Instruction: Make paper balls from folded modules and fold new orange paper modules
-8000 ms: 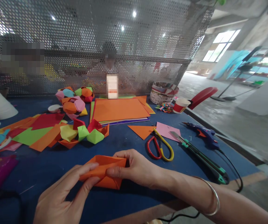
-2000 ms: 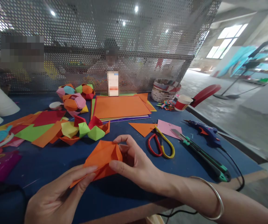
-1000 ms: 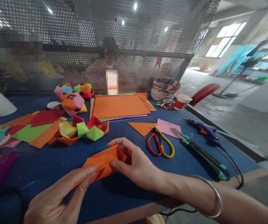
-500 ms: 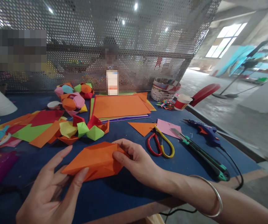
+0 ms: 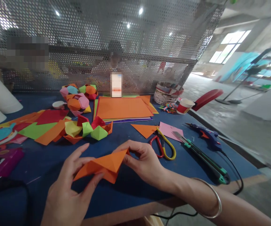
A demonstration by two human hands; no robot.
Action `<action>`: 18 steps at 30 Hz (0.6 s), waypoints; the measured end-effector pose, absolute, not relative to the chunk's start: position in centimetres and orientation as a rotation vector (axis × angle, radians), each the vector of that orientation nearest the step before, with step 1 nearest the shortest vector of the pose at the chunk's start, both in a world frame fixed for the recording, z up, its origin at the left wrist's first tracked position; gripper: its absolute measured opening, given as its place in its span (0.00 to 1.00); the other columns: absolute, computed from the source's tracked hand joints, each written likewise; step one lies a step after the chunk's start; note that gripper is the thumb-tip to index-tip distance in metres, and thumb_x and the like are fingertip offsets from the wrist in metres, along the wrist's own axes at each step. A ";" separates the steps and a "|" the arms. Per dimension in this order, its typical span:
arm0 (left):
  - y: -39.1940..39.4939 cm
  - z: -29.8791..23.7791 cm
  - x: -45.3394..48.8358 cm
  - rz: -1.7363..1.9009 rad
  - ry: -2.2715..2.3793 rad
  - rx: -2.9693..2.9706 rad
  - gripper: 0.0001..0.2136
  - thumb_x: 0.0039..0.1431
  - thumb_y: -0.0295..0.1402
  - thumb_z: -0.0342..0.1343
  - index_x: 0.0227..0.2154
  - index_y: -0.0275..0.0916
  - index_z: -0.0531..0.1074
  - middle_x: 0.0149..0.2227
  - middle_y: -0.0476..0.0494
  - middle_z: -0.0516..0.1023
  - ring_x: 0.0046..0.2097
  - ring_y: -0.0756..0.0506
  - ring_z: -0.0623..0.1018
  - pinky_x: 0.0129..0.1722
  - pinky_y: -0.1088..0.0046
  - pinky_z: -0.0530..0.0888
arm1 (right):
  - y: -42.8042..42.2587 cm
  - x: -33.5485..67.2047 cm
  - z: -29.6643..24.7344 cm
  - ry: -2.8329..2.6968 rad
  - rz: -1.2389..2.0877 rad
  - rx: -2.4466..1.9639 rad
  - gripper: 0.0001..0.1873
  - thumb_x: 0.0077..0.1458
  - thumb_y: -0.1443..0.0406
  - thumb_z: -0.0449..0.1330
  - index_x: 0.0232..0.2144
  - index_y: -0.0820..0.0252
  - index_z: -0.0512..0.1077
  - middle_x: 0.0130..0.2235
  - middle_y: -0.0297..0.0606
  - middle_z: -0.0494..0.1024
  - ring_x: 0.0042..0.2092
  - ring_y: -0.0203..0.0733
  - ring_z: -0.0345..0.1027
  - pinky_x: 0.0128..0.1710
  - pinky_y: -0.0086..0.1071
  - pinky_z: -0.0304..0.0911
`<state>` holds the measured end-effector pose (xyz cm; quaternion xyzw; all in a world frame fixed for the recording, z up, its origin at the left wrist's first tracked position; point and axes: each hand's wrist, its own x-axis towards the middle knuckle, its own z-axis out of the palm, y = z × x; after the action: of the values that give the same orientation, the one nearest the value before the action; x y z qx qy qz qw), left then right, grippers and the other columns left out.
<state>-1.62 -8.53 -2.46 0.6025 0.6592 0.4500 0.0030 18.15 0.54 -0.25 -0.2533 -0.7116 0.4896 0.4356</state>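
Between my two hands is a folded piece of orange paper (image 5: pixel 104 164), held just above the blue table near its front edge. My left hand (image 5: pixel 73 185) pinches its left end, thumb in front and fingers behind. The right end is gripped by my right hand (image 5: pixel 141 160), with a bangle on that wrist. Beyond the paper lies a group of folded paper pieces (image 5: pixel 99 132) in green, red, yellow and orange. Scissors (image 5: pixel 167 146) with one red and one yellow handle lie right of my right hand, beside an orange paper triangle (image 5: pixel 144 130).
A green and black utility knife (image 5: pixel 203 158) and a blue glue gun (image 5: pixel 207 135) with a cable lie at right. Stacked coloured sheets (image 5: pixel 123 107), a woven basket (image 5: pixel 167 93) and a paper cup (image 5: pixel 184 106) stand farther back. Loose paper (image 5: pixel 41 128) and a purple box (image 5: pixel 7 166) are at left.
My left hand has moved right, closer to my right hand. The orange paper has gone from a fairly flat, long shape to a bent, peaked one.
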 end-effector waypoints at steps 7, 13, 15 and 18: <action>-8.7 -2.9 -2.2 1.420 2.165 2.277 0.23 0.62 0.32 0.55 0.61 0.45 0.68 0.44 0.44 0.82 0.40 0.44 0.83 0.39 0.68 0.81 | 0.0 19.9 0.0 -2.245 0.228 -0.117 0.13 0.71 0.70 0.52 0.46 0.63 0.78 0.45 0.40 0.86 0.50 0.39 0.76 0.53 0.34 0.70; -10.0 -3.2 -2.7 1.166 1.953 2.726 0.28 0.61 0.22 0.48 0.64 0.43 0.68 0.57 0.41 0.76 0.53 0.42 0.78 0.59 0.63 0.71 | -1.4 21.4 -0.7 -2.568 -0.080 -0.071 0.16 0.73 0.63 0.51 0.46 0.66 0.77 0.51 0.45 0.83 0.53 0.43 0.75 0.49 0.34 0.72; -10.6 -3.8 -2.8 1.017 1.746 2.888 0.27 0.62 0.23 0.47 0.63 0.43 0.69 0.62 0.44 0.75 0.59 0.42 0.76 0.65 0.63 0.66 | -1.8 21.5 -1.1 -2.595 -0.052 -0.108 0.16 0.73 0.64 0.51 0.45 0.66 0.78 0.49 0.44 0.84 0.52 0.42 0.76 0.49 0.33 0.72; -11.1 -4.8 -3.0 0.955 1.464 2.993 0.25 0.63 0.22 0.43 0.60 0.41 0.71 0.60 0.47 0.79 0.62 0.45 0.75 0.68 0.66 0.63 | -2.5 21.8 -1.9 -2.605 0.019 -0.154 0.16 0.73 0.66 0.51 0.49 0.70 0.76 0.50 0.45 0.84 0.54 0.42 0.76 0.54 0.33 0.72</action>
<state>-3.04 -11.11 -4.80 0.8522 0.4167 0.2719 -0.1615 21.78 -2.54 -1.87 -0.0571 -0.9632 0.0070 0.2626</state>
